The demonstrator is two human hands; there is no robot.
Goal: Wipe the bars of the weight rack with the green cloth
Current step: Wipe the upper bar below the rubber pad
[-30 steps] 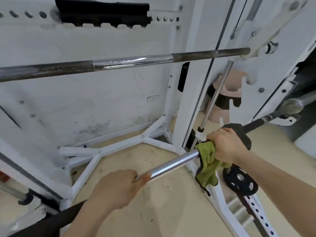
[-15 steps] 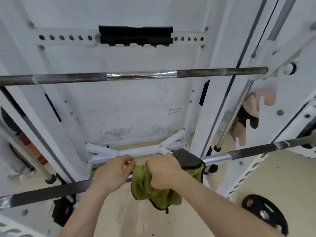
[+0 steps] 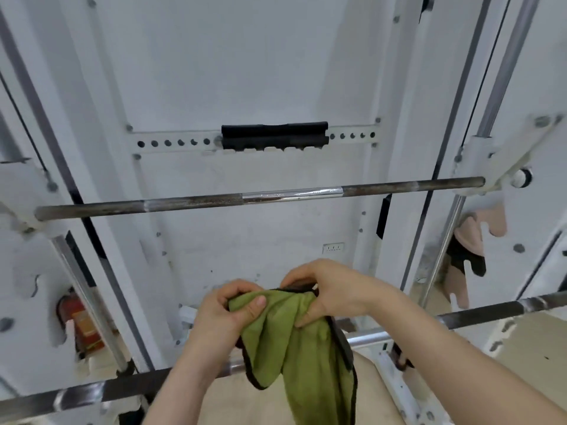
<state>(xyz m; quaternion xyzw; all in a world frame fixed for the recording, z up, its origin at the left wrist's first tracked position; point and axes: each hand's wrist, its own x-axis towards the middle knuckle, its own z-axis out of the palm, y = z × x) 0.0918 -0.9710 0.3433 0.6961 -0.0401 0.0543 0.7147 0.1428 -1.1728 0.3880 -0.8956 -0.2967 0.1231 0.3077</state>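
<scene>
Red at the far left: one fire extinguisher [image 3: 76,320], half hidden behind the white rack frame [image 3: 414,148]. Just right of it, one slanted chrome guide rod [image 3: 89,302].

Across the full width, two horizontal bars. Upper bar [image 3: 199,201]: dark and rust-flecked, one shiny band at its centre, seated in white brackets at both ends. Lower bar [image 3: 497,309]: dark toward the ends, chrome in the middle, passing behind both forearms. Higher up, one black pad [image 3: 274,134] on a perforated white crosspiece.

Low centre, two hands on one green cloth [image 3: 294,342]. Left hand [image 3: 227,311] pinches the cloth's upper left corner, thumb pressed over curled fingers. Right hand [image 3: 331,292] curls over the upper right edge and grips it. Black-edged and bunched at the top, hangs in front of the lower bar and down past it; contact with that bar impossible to tell.

Further right, one wall socket [image 3: 333,247], a second chrome guide rod [image 3: 441,256], then one pink object [image 3: 469,237] behind the frame.
</scene>
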